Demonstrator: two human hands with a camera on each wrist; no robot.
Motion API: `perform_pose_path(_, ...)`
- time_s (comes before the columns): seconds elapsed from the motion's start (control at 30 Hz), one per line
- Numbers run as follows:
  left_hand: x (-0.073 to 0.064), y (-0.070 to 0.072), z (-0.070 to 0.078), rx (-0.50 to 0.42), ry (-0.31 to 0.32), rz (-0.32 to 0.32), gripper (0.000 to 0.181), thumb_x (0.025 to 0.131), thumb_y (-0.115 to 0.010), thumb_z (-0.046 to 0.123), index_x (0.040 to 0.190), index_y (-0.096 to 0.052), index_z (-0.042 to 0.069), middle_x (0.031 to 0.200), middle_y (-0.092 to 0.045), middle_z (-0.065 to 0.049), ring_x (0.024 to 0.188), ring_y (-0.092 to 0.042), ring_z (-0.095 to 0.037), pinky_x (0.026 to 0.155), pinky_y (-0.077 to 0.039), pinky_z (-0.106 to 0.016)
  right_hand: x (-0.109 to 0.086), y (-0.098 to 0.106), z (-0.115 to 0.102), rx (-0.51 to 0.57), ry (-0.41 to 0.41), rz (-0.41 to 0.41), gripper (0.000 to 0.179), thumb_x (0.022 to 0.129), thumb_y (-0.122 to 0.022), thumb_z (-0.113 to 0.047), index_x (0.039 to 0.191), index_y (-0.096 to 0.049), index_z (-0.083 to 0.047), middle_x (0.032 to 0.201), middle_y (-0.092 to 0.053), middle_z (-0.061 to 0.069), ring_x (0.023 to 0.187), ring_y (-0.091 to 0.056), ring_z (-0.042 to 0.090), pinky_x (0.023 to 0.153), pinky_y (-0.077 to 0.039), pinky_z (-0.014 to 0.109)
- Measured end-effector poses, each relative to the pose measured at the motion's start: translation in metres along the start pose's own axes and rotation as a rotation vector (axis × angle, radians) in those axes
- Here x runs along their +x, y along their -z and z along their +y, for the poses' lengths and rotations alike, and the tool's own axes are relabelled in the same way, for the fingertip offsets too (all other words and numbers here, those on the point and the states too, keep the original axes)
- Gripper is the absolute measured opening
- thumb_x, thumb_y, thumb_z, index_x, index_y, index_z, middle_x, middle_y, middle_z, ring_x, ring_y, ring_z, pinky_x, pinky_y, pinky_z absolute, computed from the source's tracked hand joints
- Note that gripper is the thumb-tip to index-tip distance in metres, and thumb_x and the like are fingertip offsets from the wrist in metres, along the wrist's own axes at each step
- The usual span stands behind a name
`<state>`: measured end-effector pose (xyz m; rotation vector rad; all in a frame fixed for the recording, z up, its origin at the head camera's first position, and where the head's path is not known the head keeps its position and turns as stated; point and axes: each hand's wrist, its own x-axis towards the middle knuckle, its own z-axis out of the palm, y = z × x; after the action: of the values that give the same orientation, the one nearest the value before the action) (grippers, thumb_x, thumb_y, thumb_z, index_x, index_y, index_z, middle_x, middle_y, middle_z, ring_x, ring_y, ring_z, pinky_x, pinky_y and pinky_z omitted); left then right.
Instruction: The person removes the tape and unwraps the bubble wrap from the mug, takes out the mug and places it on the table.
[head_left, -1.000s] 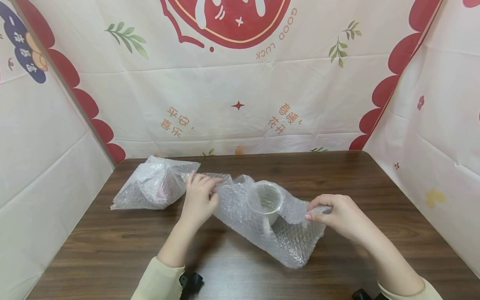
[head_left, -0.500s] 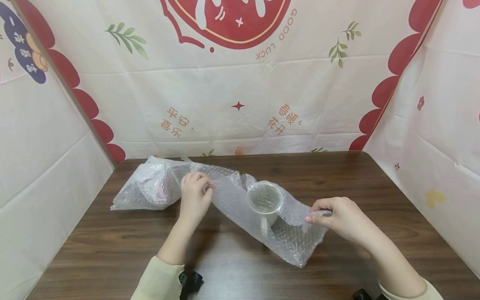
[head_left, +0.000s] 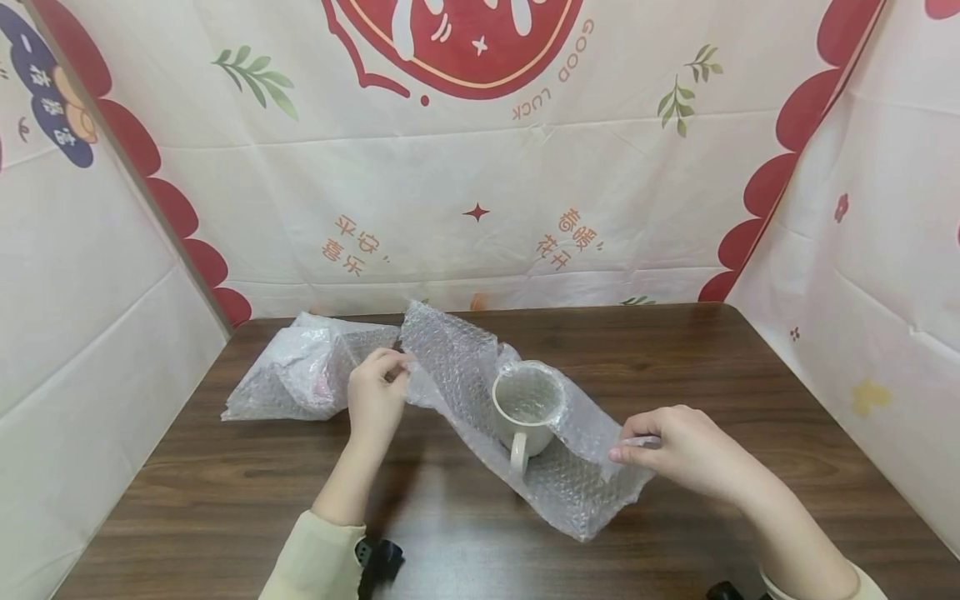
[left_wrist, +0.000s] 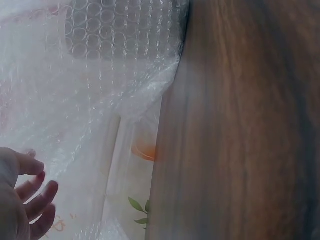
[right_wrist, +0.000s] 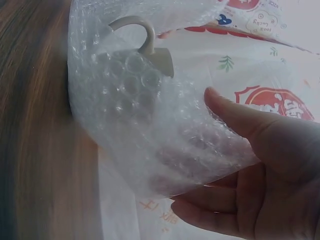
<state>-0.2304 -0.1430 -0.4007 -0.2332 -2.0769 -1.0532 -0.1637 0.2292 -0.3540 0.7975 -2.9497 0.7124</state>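
Note:
A pale mug (head_left: 529,408) stands upright in a sheet of clear bubble wrap (head_left: 461,358), its handle toward the near side. The wrap runs behind the mug and part of it lies inside the rim. My left hand (head_left: 377,392) pinches the near left edge of the wrap between thumb and fingers. At the other end, my right hand (head_left: 682,446) pinches the right edge. From the right wrist, the mug's handle (right_wrist: 145,32) shows above the wrap, with the thumb on one side of the sheet and fingers on the other.
A bubble-wrapped bundle (head_left: 307,367) with a hint of pink lies at the back left, close to my left hand. The dark wooden table (head_left: 465,550) ends at a printed cloth backdrop (head_left: 480,167), with cloth walls on both sides.
My left hand has drawn the wrap's edge left and toward me, opening the sheet's near side and uncovering the mug and handle. The wrap's far left corner now stands up. The right hand has lowered slightly.

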Motion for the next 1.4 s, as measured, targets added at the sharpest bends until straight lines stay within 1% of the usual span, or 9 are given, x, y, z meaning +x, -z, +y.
perform_pose_path(0.2, 0.002, 0.003, -0.006, 0.025, 0.047, -0.088, 0.019, 0.075, -0.059, -0.007, 0.084, -0.074, -0.001, 0.073, -0.069, -0.007, 0.054, -0.055, -0.014, 0.048, -0.045, -0.028, -0.006, -0.001, -0.012, -0.022, 0.013, 0.011, 0.010, 0.086, -0.069, -0.042, 0.089, -0.067, -0.033, 0.081, -0.063, -0.022, 0.074, -0.059, 0.001, 0.064, -0.049, 0.028)
perform_pose_path(0.27, 0.003, 0.006, -0.006, -0.009, 0.120, -0.143, 0.022, 0.080, -0.054, -0.004, 0.087, -0.074, 0.001, 0.072, -0.068, -0.008, 0.049, -0.048, -0.013, 0.043, -0.039, -0.027, -0.008, -0.002, -0.017, -0.037, 0.021, 0.035, 0.012, 0.086, -0.071, -0.034, 0.097, -0.068, -0.029, 0.089, -0.065, -0.019, 0.084, -0.063, 0.005, 0.069, -0.052, 0.032)
perform_pose_path(0.4, 0.008, 0.014, 0.000, -0.096, 0.314, -0.229, 0.032, 0.089, -0.043, 0.006, 0.088, -0.075, 0.002, 0.075, -0.067, -0.010, 0.047, -0.050, -0.016, 0.045, -0.045, -0.031, -0.011, -0.004, -0.028, -0.072, 0.064, 0.080, 0.028, 0.081, -0.072, -0.014, 0.107, -0.067, -0.025, 0.101, -0.067, -0.012, 0.088, -0.065, 0.012, 0.070, -0.052, 0.035)
perform_pose_path(0.53, 0.012, 0.022, 0.003, -0.071, 0.412, -0.305, 0.036, 0.095, -0.046, 0.022, 0.085, -0.074, 0.003, 0.081, -0.069, -0.010, 0.068, -0.063, -0.021, 0.066, -0.052, -0.039, -0.014, -0.010, -0.038, -0.126, 0.121, 0.115, 0.044, 0.074, -0.065, 0.001, 0.108, -0.068, -0.026, 0.110, -0.064, -0.011, 0.071, -0.055, 0.001, 0.058, -0.045, 0.024)
perform_pose_path(0.7, 0.015, 0.029, 0.002, 0.028, 0.382, -0.436, 0.027, 0.091, -0.057, 0.028, 0.083, -0.072, 0.007, 0.080, -0.069, -0.004, 0.076, -0.062, -0.021, 0.071, -0.049, -0.039, -0.013, -0.020, -0.045, -0.225, 0.217, 0.157, 0.056, 0.065, -0.060, 0.013, 0.104, -0.073, -0.026, 0.121, -0.061, 0.004, 0.064, -0.049, 0.005, 0.051, -0.037, 0.022)
perform_pose_path(0.83, 0.015, 0.034, 0.003, 0.080, 0.395, -0.557, 0.017, 0.086, -0.058, 0.022, 0.089, -0.069, 0.009, 0.074, -0.066, -0.002, 0.068, -0.060, -0.018, 0.063, -0.049, -0.035, -0.011, -0.032, -0.047, -0.317, 0.247, 0.171, 0.053, 0.066, -0.063, 0.010, 0.103, -0.075, -0.026, 0.131, -0.056, 0.011, 0.089, -0.063, 0.023, 0.066, -0.050, 0.037)
perform_pose_path(1.0, 0.014, 0.040, 0.002, 0.090, 0.456, -0.699, 0.020, 0.084, -0.057, 0.019, 0.098, -0.066, 0.008, 0.068, -0.059, -0.005, 0.060, -0.055, -0.019, 0.052, -0.043, -0.030, -0.007, -0.047, -0.047, -0.353, 0.235, 0.180, 0.041, 0.071, -0.069, -0.004, 0.107, -0.074, -0.022, 0.138, -0.047, 0.024, 0.119, -0.051, 0.039, 0.083, -0.048, 0.055)
perform_pose_path(1.23, 0.010, 0.041, -0.002, 0.059, 0.546, -0.824, 0.024, 0.088, -0.055, 0.019, 0.103, -0.066, 0.004, 0.068, -0.054, -0.005, 0.056, -0.048, -0.015, 0.048, -0.041, -0.026, -0.003, -0.058, -0.047, -0.364, 0.212, 0.183, 0.054, 0.077, -0.073, -0.015, 0.130, -0.062, -0.018, 0.137, -0.042, 0.032, 0.118, -0.049, 0.047, 0.094, -0.042, 0.056)
perform_pose_path(1.4, 0.008, 0.042, -0.006, 0.073, 0.574, -0.927, 0.029, 0.088, -0.057, 0.017, 0.108, -0.067, -0.002, 0.067, -0.053, -0.006, 0.055, -0.051, -0.018, 0.049, -0.049, -0.030, -0.003, -0.057, -0.047, -0.356, 0.209, 0.188, 0.066, 0.077, -0.075, -0.017, 0.138, -0.052, -0.013, 0.136, -0.043, 0.032, 0.116, -0.052, 0.046, 0.093, -0.043, 0.056)
